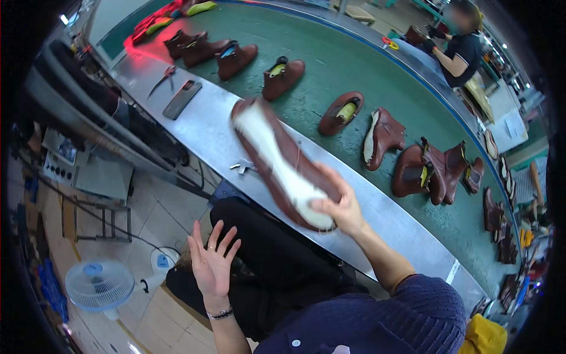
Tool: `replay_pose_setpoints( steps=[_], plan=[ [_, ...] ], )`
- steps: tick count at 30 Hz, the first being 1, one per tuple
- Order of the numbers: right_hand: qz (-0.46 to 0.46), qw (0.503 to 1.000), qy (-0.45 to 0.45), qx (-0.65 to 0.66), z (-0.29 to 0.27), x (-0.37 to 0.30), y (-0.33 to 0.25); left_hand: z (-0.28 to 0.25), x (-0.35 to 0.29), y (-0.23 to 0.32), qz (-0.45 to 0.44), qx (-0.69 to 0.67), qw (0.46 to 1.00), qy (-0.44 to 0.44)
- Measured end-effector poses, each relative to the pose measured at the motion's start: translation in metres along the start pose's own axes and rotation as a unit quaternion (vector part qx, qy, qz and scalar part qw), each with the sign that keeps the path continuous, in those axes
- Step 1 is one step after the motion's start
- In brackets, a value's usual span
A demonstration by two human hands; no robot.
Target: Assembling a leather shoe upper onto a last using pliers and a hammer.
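A brown leather boot [287, 154] is held up over the metal ledge, its pale sole side turned toward me. My right hand [340, 203] grips it by the heel end, thumb on the sole and fingers round the side. The toe end points to the upper left and looks slightly blurred. Palm up and fingers spread, my left hand [213, 259] is raised above my lap with nothing in it. On the ledge, partly behind the boot, lies a small silvery metal tool [242, 167] whose kind I cannot make out.
Several brown boots [283, 78] stand or lie along the green conveyor belt [312, 65]. A phone [182, 99] and pliers [162, 81] rest on the metal ledge [218, 127]. Across the belt, a co-worker [460, 44] handles a shoe. A fan [99, 285] stands on the floor at lower left.
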State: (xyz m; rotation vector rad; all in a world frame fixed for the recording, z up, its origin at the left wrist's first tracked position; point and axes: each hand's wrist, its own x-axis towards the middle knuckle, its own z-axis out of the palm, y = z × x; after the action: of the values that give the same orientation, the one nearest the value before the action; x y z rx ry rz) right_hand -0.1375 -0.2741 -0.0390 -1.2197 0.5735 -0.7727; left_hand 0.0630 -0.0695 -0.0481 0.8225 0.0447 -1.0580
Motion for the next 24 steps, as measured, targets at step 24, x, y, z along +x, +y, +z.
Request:
replay_pose_setpoints(
  steps=[24],
  plan=[
    [0.077,0.511,0.404,-0.755,-0.182,-0.060,-0.056,-0.035,0.023,-0.013,-0.070,0.112,0.991,-0.035]
  ],
)
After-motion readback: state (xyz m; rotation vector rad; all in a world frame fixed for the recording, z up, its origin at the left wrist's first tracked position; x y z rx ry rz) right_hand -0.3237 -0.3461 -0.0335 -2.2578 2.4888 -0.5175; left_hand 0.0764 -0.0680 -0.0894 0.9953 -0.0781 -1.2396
